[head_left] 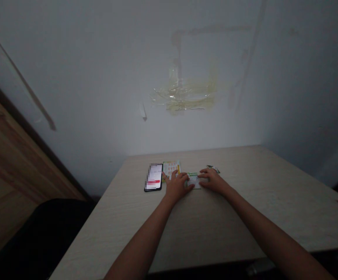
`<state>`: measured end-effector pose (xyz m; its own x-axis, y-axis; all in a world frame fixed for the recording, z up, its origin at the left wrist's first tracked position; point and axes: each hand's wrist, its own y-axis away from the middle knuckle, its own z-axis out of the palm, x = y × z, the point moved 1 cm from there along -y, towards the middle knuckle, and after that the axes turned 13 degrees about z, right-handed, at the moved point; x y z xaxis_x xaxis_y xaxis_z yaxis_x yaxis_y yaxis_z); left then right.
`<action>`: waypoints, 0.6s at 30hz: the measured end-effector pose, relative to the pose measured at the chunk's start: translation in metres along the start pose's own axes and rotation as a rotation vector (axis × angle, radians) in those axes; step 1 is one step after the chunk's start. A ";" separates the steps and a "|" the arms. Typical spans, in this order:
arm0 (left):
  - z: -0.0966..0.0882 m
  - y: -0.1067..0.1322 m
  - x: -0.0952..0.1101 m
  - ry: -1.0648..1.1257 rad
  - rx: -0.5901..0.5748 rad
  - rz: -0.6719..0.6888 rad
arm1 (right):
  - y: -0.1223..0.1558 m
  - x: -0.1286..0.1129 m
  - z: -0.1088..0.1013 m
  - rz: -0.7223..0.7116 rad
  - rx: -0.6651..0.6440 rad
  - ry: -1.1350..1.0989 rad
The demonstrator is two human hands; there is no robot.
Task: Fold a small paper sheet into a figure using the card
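Observation:
A small flat white-and-green printed packet or card (194, 181) lies on the table between my hands; its exact kind is too small to tell. My left hand (176, 186) is spread open, its thumb and fingertips at the packet's left edge and its outer fingers over a printed leaflet (171, 168). From the other side, my right hand (213, 180) touches the packet's right edge with fingers apart. Just beyond that hand, a small green-and-white piece (214, 168) shows partly. To the left of my left hand rests a phone (154, 177) with its screen lit.
The pale wood table (128, 217) meets a grey wall (98, 97) at its far edge. Wrinkled clear tape (183, 97) sticks to the wall. On the left stand a wooden panel (17, 155) and a dark object (55, 221) beside the table.

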<state>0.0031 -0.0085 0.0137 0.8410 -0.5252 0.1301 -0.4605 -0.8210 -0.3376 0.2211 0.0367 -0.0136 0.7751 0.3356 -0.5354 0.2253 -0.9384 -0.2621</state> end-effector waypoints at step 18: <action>-0.001 0.000 0.000 -0.001 -0.013 -0.011 | 0.002 0.012 -0.003 -0.032 -0.141 -0.012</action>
<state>0.0029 -0.0090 0.0144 0.8464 -0.5157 0.1326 -0.4546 -0.8295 -0.3244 0.2325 0.0387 -0.0176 0.7592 0.3661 -0.5381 0.3315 -0.9290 -0.1644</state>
